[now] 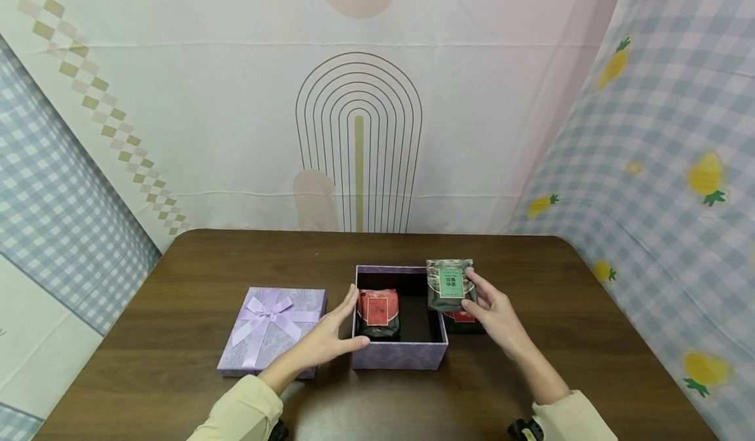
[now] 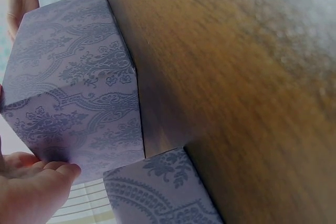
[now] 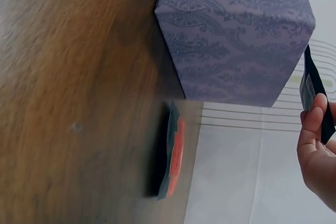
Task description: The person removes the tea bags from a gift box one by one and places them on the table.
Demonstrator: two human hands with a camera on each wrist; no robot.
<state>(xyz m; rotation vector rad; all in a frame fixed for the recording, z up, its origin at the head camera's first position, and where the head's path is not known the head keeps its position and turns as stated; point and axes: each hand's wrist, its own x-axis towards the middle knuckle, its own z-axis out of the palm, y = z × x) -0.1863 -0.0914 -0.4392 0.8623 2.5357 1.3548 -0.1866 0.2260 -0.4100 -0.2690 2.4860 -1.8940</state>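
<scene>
An open lilac patterned box (image 1: 401, 354) stands at the middle of the dark wood table. Inside it at the left lies a red-labelled dark packet (image 1: 377, 312). My left hand (image 1: 333, 336) rests flat against the box's left front corner, fingers straight; the left wrist view shows my fingertips (image 2: 50, 167) touching the box wall (image 2: 73, 77). My right hand (image 1: 489, 306) pinches a green-labelled dark packet (image 1: 450, 284) above the box's right edge. The right wrist view shows that packet (image 3: 315, 95) edge-on beside the box (image 3: 236, 30). Another red packet (image 3: 176, 156) lies on the table right of the box.
The box's lilac lid (image 1: 271, 326) with a satin bow lies on the table (image 1: 177, 264) left of the box, also seen as a patterned corner (image 2: 157, 192). Printed cloth backdrops hang behind and at both sides. Bare wood stretches right of my right hand.
</scene>
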